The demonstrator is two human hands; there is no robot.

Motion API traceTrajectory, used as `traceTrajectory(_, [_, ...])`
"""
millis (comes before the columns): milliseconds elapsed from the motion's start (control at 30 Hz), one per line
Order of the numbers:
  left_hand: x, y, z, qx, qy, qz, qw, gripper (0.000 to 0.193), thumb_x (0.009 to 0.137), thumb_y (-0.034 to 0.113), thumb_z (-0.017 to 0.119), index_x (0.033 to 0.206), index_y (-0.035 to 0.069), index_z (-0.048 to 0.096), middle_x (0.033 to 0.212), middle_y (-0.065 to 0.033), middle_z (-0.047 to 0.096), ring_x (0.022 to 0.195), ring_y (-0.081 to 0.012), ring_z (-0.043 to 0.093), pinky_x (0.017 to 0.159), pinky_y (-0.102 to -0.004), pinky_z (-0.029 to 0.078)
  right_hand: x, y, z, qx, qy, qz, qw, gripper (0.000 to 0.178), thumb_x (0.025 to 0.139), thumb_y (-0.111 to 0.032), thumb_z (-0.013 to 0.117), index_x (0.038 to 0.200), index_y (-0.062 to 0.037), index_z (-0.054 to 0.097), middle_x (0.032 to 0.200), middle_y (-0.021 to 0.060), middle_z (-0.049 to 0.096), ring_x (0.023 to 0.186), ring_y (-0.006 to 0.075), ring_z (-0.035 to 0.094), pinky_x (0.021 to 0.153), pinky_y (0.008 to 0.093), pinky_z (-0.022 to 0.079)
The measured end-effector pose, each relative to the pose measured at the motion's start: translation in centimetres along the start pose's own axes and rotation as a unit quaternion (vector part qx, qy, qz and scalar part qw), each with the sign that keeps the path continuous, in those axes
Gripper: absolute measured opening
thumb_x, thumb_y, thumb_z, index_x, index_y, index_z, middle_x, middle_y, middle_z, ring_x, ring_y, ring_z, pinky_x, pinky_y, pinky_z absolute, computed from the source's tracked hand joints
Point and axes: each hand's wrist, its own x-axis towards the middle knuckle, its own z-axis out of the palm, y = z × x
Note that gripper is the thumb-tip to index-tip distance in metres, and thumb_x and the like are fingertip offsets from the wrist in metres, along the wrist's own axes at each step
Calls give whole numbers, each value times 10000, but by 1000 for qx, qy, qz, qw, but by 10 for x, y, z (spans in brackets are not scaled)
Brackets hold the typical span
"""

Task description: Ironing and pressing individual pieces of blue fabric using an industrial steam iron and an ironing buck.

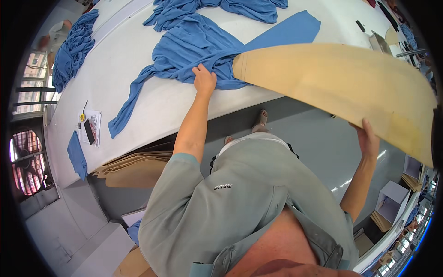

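A blue knit garment (194, 44) lies bunched on the white table (115, 60), one long sleeve trailing to the left. With its fingers closed on the cloth at the near edge, my left hand (205, 81) grips the garment. My right hand (368, 138) holds a large, flat tan board (332, 83) by its lower edge; thumb and fingers pinch it. The board's narrow rounded end meets the garment's opening, where folds of cloth hide the contact. Another flat blue piece (290, 30) extends behind the board.
More blue garments lie at the far side (249, 9) and in a heap (76, 48) at the left. A phone (89, 131) rests on papers near a small blue piece (77, 154). Tan boards (134, 171) are stacked below the table. Boxes (392, 201) stand at the right.
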Motion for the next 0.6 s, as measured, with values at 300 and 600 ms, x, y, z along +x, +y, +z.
traceTrajectory(300, [-18,13,-96,-4,-107,9,994,228,917,220,553,1019,17,566,776,-224,672,717,-419,641,637,-476,489,26,112,-33,207,27,176,962,336,953,-47,552,1282,16,527,1081,130,676,841,221,667,644,295,524])
traceTrajectory(600, [-17,85,-180,-89,-143,50,984,194,912,177,539,942,2,618,683,-191,655,579,-398,584,536,-443,445,90,157,160,245,-331,369,833,261,966,-112,541,1192,16,567,1050,104,657,773,171,567,645,268,476])
